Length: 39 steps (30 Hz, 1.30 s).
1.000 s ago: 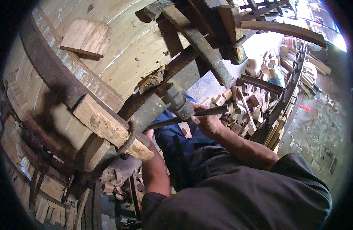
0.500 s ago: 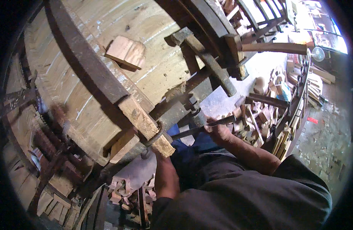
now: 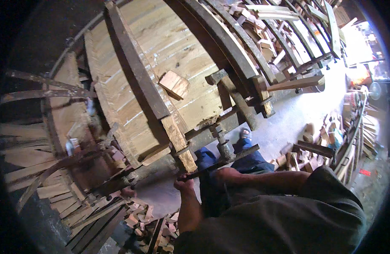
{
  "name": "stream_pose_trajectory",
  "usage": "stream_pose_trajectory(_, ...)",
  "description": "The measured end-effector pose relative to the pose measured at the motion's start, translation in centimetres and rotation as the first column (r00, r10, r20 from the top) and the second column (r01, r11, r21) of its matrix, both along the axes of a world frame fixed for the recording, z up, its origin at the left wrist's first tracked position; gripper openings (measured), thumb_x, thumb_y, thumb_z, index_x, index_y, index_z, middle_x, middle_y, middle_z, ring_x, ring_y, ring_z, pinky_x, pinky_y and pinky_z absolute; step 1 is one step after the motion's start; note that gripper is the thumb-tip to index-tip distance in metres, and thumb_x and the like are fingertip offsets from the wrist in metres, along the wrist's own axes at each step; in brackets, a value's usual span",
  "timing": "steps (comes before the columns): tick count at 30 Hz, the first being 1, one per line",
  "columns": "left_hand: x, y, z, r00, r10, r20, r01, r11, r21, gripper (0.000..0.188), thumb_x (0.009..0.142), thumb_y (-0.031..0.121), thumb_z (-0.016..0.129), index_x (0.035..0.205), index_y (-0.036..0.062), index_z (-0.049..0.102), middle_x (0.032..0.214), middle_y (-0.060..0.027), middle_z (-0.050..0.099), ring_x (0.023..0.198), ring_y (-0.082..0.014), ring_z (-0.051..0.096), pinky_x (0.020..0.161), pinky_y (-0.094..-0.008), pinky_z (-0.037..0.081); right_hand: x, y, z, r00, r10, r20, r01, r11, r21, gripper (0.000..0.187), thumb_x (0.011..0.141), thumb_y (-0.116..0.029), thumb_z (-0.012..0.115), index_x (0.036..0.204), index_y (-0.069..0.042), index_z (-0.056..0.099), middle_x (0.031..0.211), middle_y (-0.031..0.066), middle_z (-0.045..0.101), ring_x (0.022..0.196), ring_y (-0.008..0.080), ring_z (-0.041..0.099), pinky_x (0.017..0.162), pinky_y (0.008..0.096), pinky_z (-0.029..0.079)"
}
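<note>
A metal turning bar (image 3: 246,153) passes crosswise through the end of a clamp screw (image 3: 225,148) at the near edge of a glued-up wood panel (image 3: 174,55). My left hand (image 3: 185,183) is closed around the bar's left end. Just below the bar's middle is my right hand (image 3: 227,175), its fingers smeared by motion; whether it touches the bar is unclear. Close above my left hand, a light wood strip (image 3: 180,146) sticks out past the panel edge, with a metal ring around it. Dark clamp beams (image 3: 138,63) lie across the panel.
A loose wood block (image 3: 174,84) and a T-shaped tool (image 3: 239,101) rest on the panel. Offcuts (image 3: 307,158) are heaped on the floor at right, more at lower left. A wooden handle (image 3: 296,83) juts out at right. Stacked boards (image 3: 27,156) stand at left.
My right hand has left the bar's right side and moved down and left. My left hand, partly hidden before, now shows at the bar's left end. The view has shifted, showing more floor.
</note>
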<state>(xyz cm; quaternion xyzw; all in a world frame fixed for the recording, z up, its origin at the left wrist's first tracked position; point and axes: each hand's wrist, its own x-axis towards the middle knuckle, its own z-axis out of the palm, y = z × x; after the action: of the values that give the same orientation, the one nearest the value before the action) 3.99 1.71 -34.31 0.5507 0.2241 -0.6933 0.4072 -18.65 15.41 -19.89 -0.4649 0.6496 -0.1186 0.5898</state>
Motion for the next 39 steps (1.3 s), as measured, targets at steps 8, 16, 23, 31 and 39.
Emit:
stream_pose_trajectory(8, 6.6, 1.7, 0.1, 0.406, -0.112, 0.907, 0.862, 0.375, -0.340, 0.033, 0.091, 0.038, 0.052, 0.078, 0.0099, 0.063, 0.072, -0.0050, 0.065, 0.065, -0.0252, 0.065, 0.065, -0.0404, 0.054, 0.3, -5.9, 0.1, 0.899, 0.438, -0.017, -0.437, 0.894, -0.093, 0.050, 0.075, -0.025, 0.072, 0.122, -0.009, 0.064, 0.114, 0.0201, 0.068, 0.112, 0.0352, 0.064, 0.092, 0.0482, 0.052)
stream_pose_trajectory(16, -0.7, 3.7, 16.4, 0.836, 0.119, 0.536, 0.270, 0.760, -0.591, 0.029, 0.096, 0.034, 0.042, 0.079, 0.0134, 0.055, 0.063, -0.0028, 0.047, 0.056, -0.0203, 0.047, 0.054, -0.0390, 0.044, -0.5, -4.3, -1.0, 0.767, 0.629, -0.125, -0.637, 0.723, -0.268, 0.054, 0.076, -0.019, 0.070, 0.127, -0.006, 0.061, 0.116, 0.0214, 0.067, 0.113, 0.0366, 0.063, 0.094, 0.0467, 0.052)
stream_pose_trajectory(23, -7.3, 6.6, 24.6, 0.822, 0.208, 0.531, 0.139, 0.830, -0.540, 0.036, 0.099, 0.030, 0.040, 0.067, 0.0123, 0.040, 0.054, -0.0039, 0.038, 0.047, -0.0226, 0.039, 0.052, -0.0455, 0.042, -0.8, -3.9, -0.7, 0.769, 0.627, -0.121, -0.627, 0.705, -0.331, 0.054, 0.076, -0.016, 0.069, 0.128, -0.003, 0.059, 0.116, 0.0218, 0.067, 0.113, 0.0366, 0.063, 0.095, 0.0451, 0.052)
stream_pose_trajectory(31, -5.3, 8.9, 24.3, 0.948, 0.072, 0.309, 0.114, 0.831, -0.544, 0.029, 0.097, 0.024, 0.045, 0.070, 0.0123, 0.044, 0.054, -0.0032, 0.037, 0.055, -0.0240, 0.046, 0.070, -0.0442, 0.045, -9.0, 0.9, 2.5, 0.964, -0.152, 0.217, 0.195, 0.962, -0.193, 0.033, 0.085, -0.025, 0.067, 0.115, -0.010, 0.070, 0.101, 0.0183, 0.071, 0.093, 0.0344, 0.068, 0.084, 0.0458, 0.052)
stream_pose_trajectory(39, -4.9, 5.6, 26.3, 0.606, -0.316, 0.730, 0.793, 0.178, -0.582, 0.026, 0.096, 0.004, 0.049, 0.071, 0.0095, 0.043, 0.071, -0.0049, 0.046, 0.070, -0.0213, 0.053, 0.088, -0.0453, 0.050, -10.7, 3.9, -14.5, 0.182, -0.786, 0.591, 0.835, 0.441, 0.329, 0.025, 0.089, -0.019, 0.063, 0.103, 0.001, 0.064, 0.088, 0.0096, 0.068, 0.082, 0.0244, 0.065, 0.079, 0.0360, 0.051)
